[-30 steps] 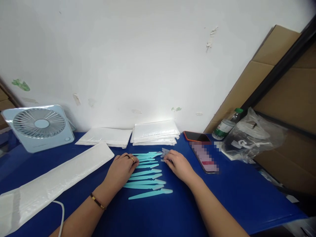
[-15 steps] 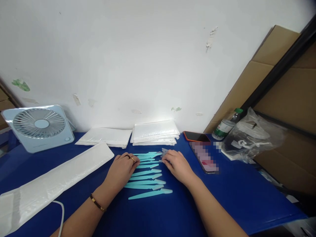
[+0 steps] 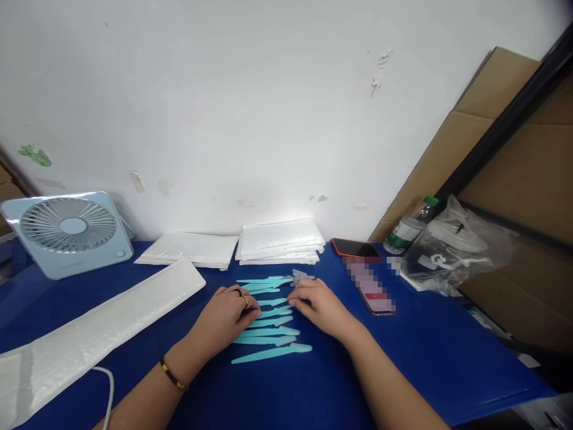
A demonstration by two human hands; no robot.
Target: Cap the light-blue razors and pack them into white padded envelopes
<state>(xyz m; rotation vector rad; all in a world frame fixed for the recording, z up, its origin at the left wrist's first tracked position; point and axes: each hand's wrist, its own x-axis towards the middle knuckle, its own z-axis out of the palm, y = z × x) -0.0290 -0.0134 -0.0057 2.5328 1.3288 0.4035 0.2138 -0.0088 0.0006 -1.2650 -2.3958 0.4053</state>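
Several turquoise eyebrow razors lie in a loose column on the blue table, the nearest razor (image 3: 271, 353) set a little apart. My left hand (image 3: 230, 313), fingers curled, is closed over the handle end of one razor (image 3: 273, 302) in the middle of the column. At that razor's blade end, the thumb and index finger of my right hand (image 3: 321, 306) are pinched together; anything small between them is hidden. Just beyond the right hand sits a small heap of clear plastic caps (image 3: 301, 275).
White padded packs (image 3: 281, 236) are stacked by the wall, with another stack (image 3: 188, 248) to their left. A long white pack (image 3: 111, 316) lies at left, near a blue fan (image 3: 71, 230). Two phones (image 3: 357, 248), a bottle (image 3: 409, 230) and a bagged container (image 3: 452, 248) are at right.
Both hands have come slightly nearer to me along the column. My right hand has left the clear caps, and my left hand has shifted to a nearer razor.
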